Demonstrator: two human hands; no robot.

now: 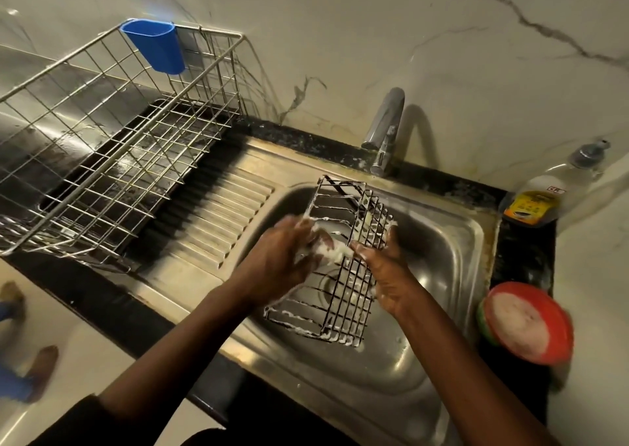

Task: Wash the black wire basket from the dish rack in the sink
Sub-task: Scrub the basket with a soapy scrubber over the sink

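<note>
The right hand [386, 275] grips the black wire basket [352, 294] by its side wires, holding it tilted over the sink [442, 248] basin. The left hand [286, 258] curls round a foamy scrubber [328, 253] pressed against the basket's inner face. Recommended: hold the grip firm, run the scrubber along every wire, and turn the basket to reach its underside. Blur obscures the left hand's hold and the scrubber's type; the right palm hides the wires it holds.

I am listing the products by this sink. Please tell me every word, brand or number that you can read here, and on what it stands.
Yellow label on the bottle: print too blurred to read.
Small red mark above it: too blurred to read.
No other text shows.
</note>
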